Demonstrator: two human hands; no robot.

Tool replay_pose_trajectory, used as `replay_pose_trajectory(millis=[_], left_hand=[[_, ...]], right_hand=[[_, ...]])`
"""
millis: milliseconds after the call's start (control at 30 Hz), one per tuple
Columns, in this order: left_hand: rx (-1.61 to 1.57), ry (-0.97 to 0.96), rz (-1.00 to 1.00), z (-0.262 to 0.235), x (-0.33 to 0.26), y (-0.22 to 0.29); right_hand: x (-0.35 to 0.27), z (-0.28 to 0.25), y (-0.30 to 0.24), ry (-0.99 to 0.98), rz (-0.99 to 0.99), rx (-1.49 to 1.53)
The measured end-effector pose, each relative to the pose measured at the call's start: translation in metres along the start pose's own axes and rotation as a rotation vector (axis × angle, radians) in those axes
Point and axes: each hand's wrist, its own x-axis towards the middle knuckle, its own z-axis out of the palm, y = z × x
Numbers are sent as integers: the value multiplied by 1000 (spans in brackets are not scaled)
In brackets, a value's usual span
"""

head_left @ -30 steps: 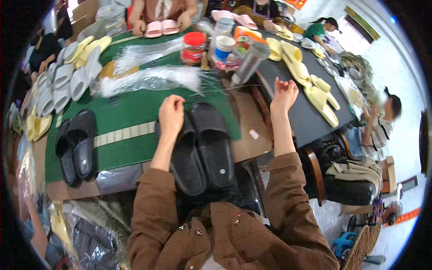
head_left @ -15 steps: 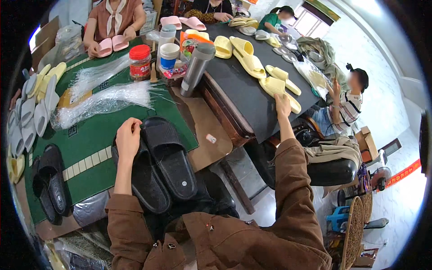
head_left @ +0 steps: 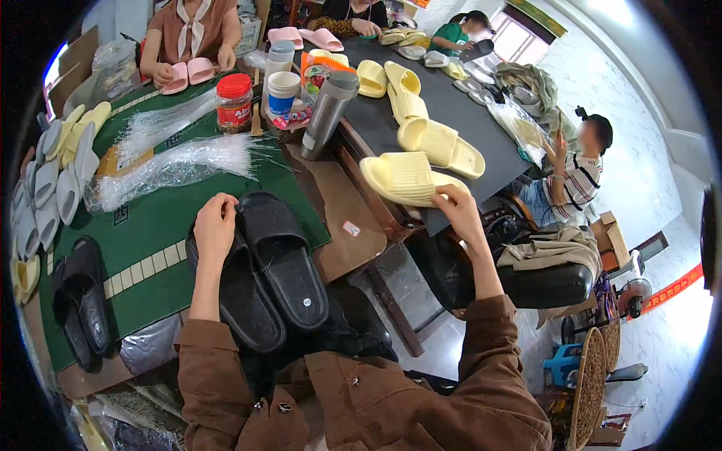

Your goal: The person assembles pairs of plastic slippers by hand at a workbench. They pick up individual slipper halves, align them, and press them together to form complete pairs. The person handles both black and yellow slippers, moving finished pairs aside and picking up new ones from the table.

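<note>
My right hand [head_left: 460, 216] pinches the heel end of a pale yellow slipper [head_left: 398, 179], which lies over the near edge of the dark table. Another pale yellow slipper [head_left: 444, 147] sits just behind it, with several more in a line beyond. My left hand [head_left: 216, 224] is closed at the toe end of a black slipper [head_left: 252, 301], and its wrist covers part of the strap. Right beside that slipper lies its black mate [head_left: 282, 259], toe pointing away from me. Both rest at the edge of the green mat [head_left: 162, 282], near my lap.
Clear plastic strands [head_left: 184, 169] lie across the mat, with another black slipper pair [head_left: 90, 301] at left. A red-lidded jar [head_left: 234, 105], a paper cup [head_left: 283, 94] and a steel flask [head_left: 329, 113] stand between the tables. Co-workers sit around; one holds pink slippers [head_left: 188, 74].
My right hand has come nearer and slightly left, dragging the yellow slipper toward the table's near corner. The yellow slippers behind it have shifted too. My left hand stays at the black slipper.
</note>
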Motion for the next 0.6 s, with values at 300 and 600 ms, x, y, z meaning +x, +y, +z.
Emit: replay_pose_trajectory(millis=[300,600], left_hand=[[-5,39,60,-1,0,5],[292,186,506,-17,-51,76]], right_hand=[[50,-1,56,157,255,189],[114,7,55,-39,210,-364]])
